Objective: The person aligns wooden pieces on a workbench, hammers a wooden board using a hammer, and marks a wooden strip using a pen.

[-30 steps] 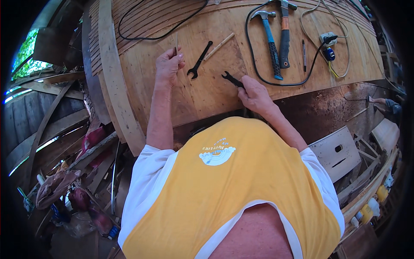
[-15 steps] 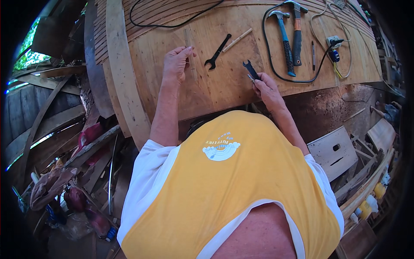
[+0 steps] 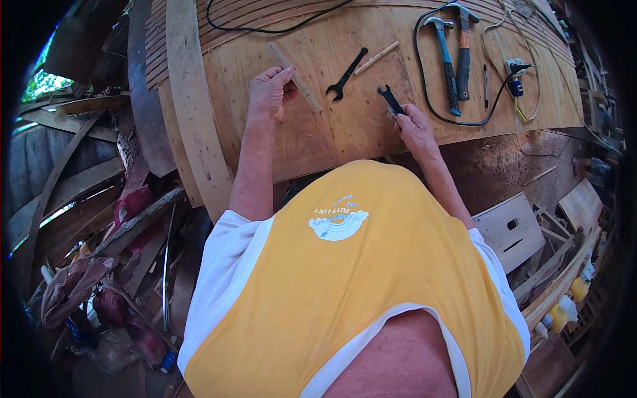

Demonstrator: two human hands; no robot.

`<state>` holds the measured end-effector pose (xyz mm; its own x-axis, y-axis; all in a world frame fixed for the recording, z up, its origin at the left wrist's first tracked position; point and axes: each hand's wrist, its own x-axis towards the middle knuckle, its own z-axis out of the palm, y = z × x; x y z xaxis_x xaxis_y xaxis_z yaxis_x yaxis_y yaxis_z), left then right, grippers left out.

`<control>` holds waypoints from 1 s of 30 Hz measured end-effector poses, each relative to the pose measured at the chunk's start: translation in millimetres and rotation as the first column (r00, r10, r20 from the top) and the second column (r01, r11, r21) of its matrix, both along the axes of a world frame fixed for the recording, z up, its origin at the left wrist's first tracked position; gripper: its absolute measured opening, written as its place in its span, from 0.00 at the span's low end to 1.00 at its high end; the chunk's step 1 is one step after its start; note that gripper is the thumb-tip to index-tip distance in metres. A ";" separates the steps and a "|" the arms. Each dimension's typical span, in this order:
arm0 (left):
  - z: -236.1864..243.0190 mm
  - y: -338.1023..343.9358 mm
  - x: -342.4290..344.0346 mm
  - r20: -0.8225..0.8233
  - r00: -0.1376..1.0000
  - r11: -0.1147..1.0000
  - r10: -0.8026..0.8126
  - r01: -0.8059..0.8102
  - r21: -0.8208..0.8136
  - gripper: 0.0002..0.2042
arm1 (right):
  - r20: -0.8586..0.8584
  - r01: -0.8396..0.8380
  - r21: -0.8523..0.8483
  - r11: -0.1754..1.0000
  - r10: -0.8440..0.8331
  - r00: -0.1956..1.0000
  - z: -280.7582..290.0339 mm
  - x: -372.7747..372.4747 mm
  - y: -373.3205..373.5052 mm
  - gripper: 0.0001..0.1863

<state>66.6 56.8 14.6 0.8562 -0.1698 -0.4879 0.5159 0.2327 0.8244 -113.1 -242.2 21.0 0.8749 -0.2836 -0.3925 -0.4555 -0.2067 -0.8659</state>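
Note:
A thin flat wooden strip [image 3: 296,78] slants across my left hand [image 3: 269,95], whose thumb and fingers are closed on it. My right hand [image 3: 417,129] grips a black open-end wrench [image 3: 391,101], jaw pointing up and away from me. Something small and metallic shows beside that wrench at my fingers, too small to name. Between my hands, a bit farther off, a second black wrench [image 3: 347,75] lies on the wooden table [image 3: 298,149]. A pale round wooden stick [image 3: 376,58] rests beside it.
Right of my right hand lie a blue-handled hammer [image 3: 448,76], an orange-and-black-handled hammer [image 3: 464,60] and a pen [image 3: 486,86]. A black cord [image 3: 419,63] loops around them to a plug and socket [image 3: 516,66]. A long board [image 3: 189,86] edges the table's left.
My left hand has turned the wooden strip, so its broad face now shows. My right hand, with the wrench, has shifted slightly right. The whole view has moved a little.

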 end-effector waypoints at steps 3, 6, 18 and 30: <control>3.3 7.1 9.0 0.024 0.978 0.952 -0.208 0.197 0.234 0.09 | -0.007 0.014 0.012 1.000 -0.014 1.000 4.2 3.2 2.7 0.08; -6.9 13.3 17.7 0.225 0.880 0.804 -0.418 0.244 0.542 0.10 | -0.010 -0.035 -0.145 0.989 0.034 0.999 6.8 6.7 4.3 0.09; 5.7 -75.0 -6.3 0.535 0.488 0.576 -0.690 -0.078 0.814 0.11 | 0.049 -0.114 -0.349 0.930 0.140 0.989 -1.4 12.0 -2.9 0.12; 0.0 -155.1 0.3 0.291 0.531 0.360 -0.796 0.028 0.932 0.17 | 0.106 0.297 0.208 0.932 -0.324 0.940 -3.2 33.1 -33.8 0.06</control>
<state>66.9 -98.3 14.7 0.8629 -0.5051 -0.0131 -0.4180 -0.7281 0.5433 -79.9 -276.0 17.8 0.8035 -0.4831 -0.3478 -0.3459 0.0966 -0.9333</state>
